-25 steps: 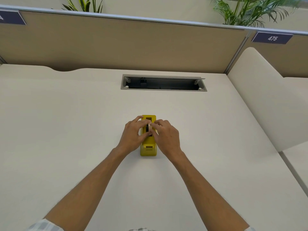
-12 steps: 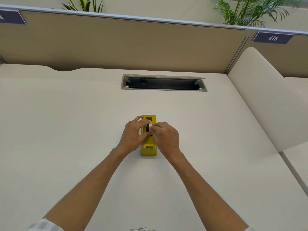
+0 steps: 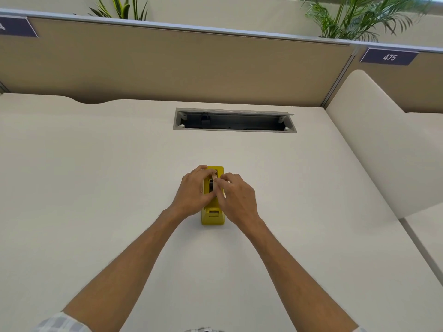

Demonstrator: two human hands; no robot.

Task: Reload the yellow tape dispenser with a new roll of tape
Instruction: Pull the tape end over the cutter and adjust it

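Note:
The yellow tape dispenser [image 3: 212,215] stands upright on the white desk [image 3: 96,188], its cutter end toward me. A pale roll of tape [image 3: 214,180] with a dark core sits in the dispenser's slot, mostly covered by fingers. My left hand [image 3: 193,191] wraps the dispenser's left side, its fingers curled over the top onto the roll. From the right, my right hand [image 3: 236,197] pinches the roll with curled fingers and thumb. Both hands meet over the slot.
An open grey cable tray [image 3: 235,121] is set into the desk behind the dispenser. A beige partition [image 3: 167,65] runs along the back, and a rounded white divider [image 3: 383,144] rises at the right.
Both hands stay on the dispenser. The fingers have shifted slightly over the roll, which sits a little deeper between them.

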